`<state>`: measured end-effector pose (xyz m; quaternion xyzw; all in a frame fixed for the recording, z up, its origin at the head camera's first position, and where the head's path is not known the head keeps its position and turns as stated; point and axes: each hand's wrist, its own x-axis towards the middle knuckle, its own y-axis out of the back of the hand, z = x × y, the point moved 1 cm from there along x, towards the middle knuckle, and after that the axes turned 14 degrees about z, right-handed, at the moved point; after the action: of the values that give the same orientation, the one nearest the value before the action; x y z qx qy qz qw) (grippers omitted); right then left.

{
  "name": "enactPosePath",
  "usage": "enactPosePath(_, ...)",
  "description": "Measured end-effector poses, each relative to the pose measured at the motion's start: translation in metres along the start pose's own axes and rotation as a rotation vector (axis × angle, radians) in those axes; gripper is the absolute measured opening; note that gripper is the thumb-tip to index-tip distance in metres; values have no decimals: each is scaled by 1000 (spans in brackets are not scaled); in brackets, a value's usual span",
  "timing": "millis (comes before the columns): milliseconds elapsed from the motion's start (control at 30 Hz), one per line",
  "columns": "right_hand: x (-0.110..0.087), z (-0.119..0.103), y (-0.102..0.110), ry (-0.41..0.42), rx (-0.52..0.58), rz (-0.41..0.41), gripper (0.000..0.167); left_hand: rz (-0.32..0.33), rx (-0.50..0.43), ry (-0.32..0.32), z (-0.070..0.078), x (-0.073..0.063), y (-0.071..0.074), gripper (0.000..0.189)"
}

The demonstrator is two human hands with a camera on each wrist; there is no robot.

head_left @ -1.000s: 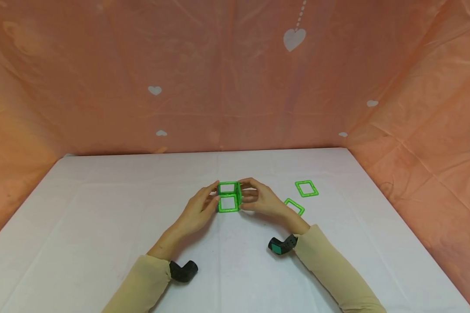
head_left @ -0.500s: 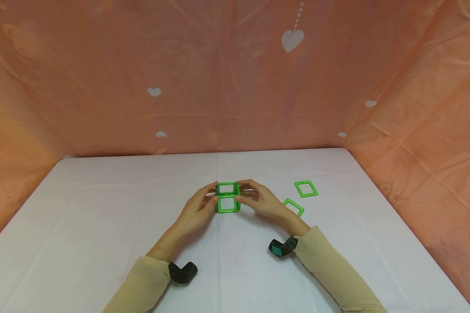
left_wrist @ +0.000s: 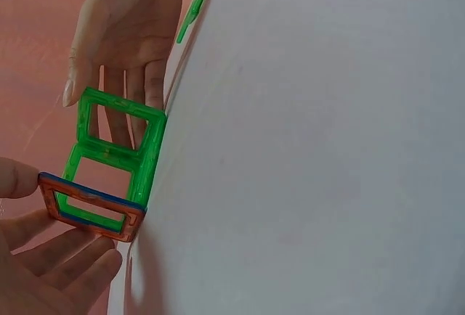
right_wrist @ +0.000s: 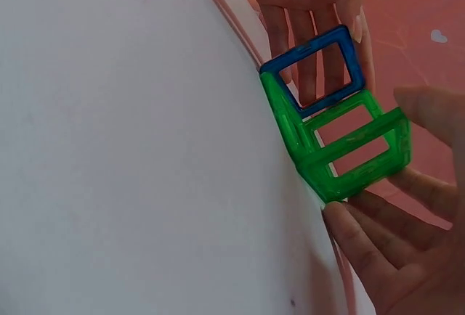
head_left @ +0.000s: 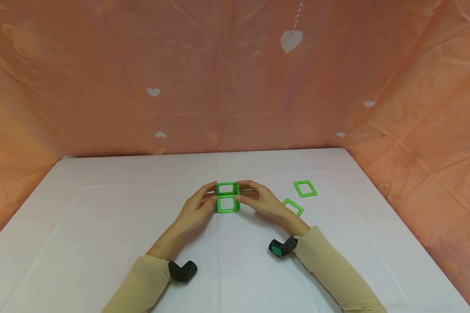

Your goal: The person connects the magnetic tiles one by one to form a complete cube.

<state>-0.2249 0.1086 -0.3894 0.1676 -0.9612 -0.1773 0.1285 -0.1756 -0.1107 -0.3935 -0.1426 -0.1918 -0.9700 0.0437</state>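
Between my hands stands a small box-like build of magnetic tiles [head_left: 228, 195], made of square open frames joined at their edges. A green tile lies as its base, with green tiles at its back and right. The tile on its left side looks blue [right_wrist: 354, 57] from the right wrist and orange-red [left_wrist: 94, 229] from the left. My left hand [head_left: 196, 211] holds that left tile, thumb at one edge and fingers at the other. My right hand [head_left: 266, 202] grips the green right tile [left_wrist: 120, 103] between thumb and fingers.
Two loose green square tiles lie to the right: one farther back [head_left: 305, 188], another [head_left: 295, 205] partly behind the right forearm. A white cloth [head_left: 102, 208] covers the table, with a pink-orange curtain [head_left: 219, 87] around its back and sides. Each wrist wears a black camera [head_left: 183, 272].
My right thumb has shifted up to the near edge of the right tile, and that tile has been drawn slightly left. The left hand barely moves, and the loose tiles stay put.
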Motion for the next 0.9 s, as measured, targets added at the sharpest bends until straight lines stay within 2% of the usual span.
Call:
enactPosePath(67,3,9,-1,6,-7,10,47,3,-7,-5,0,0,0,44)
enactPosePath(533,1,7,1,-32,-16,56,49,-5,-37,18,-3,5,0,43)
enactPosePath(900,1,6,3,-35,-15,55,50,7,-14,52,0,6,-1,44)
